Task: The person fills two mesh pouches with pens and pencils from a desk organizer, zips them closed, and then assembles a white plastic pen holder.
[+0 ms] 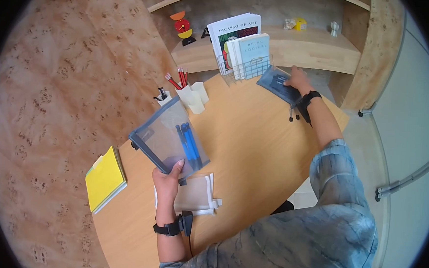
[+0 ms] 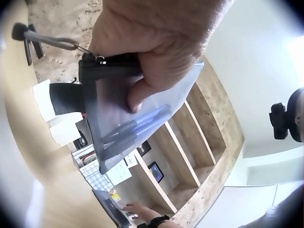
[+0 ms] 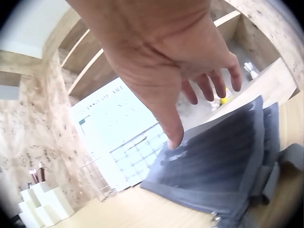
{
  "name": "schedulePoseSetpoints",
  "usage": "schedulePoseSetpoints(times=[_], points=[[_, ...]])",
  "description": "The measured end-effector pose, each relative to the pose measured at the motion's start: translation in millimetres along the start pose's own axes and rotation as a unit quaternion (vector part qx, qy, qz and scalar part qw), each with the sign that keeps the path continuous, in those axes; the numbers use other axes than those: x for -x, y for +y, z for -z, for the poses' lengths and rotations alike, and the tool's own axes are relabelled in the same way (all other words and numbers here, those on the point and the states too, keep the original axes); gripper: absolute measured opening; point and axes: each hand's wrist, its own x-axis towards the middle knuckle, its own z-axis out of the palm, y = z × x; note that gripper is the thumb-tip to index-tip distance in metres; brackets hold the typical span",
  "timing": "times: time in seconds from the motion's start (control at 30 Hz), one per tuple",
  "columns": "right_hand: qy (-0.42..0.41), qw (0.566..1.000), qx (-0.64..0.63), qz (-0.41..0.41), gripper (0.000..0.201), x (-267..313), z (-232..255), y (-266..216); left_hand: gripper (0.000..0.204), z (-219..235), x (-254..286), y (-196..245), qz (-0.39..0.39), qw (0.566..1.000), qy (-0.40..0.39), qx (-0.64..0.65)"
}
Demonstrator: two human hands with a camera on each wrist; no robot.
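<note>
My left hand (image 1: 166, 184) grips a see-through zip pouch (image 1: 164, 131) with dark edging by its near edge, the thumb lying on its front. Blue pens (image 1: 189, 144) with dark ends show inside this pouch, which is raised over the left part of the desk. At the far right of the desk, a dark zip pouch (image 3: 213, 156) lies beside the wire basket. Over it is my right hand (image 1: 300, 80), fingers spread and loosely bent, thumb tip right at the pouch's surface in the right wrist view. A white-edged clear pouch (image 1: 196, 194) lies below my left hand.
A wire basket (image 1: 248, 71) holds books and a magazine at the back of the desk (image 1: 252, 151). White pen holders (image 1: 193, 97) with red pencils stand left of it. A yellow folder (image 1: 106, 179) lies at the left edge. Behind is a wooden shelf (image 1: 313, 49) with small ornaments.
</note>
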Motion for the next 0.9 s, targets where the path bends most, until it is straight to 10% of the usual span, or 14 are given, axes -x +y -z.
schedulePoseSetpoints(times=[0.37,0.6,0.8,0.9], points=[[-0.126,0.992,0.011,-0.017,0.065,-4,-1,9,0.012,-11,4,1,0.006,0.999,-0.030,-0.028],[-0.194,0.971,-0.071,0.122,0.066,6,5,-14,0.012,-13,6,-7,0.005,0.999,-0.036,-0.030],[-0.083,0.994,0.067,-0.002,0.080,35,-6,-37,0.011,-15,5,-11,0.009,0.999,-0.034,-0.011],[-0.041,0.982,0.090,0.162,0.082,48,-28,-33,0.011,-15,4,-15,0.006,0.999,-0.034,-0.008]])
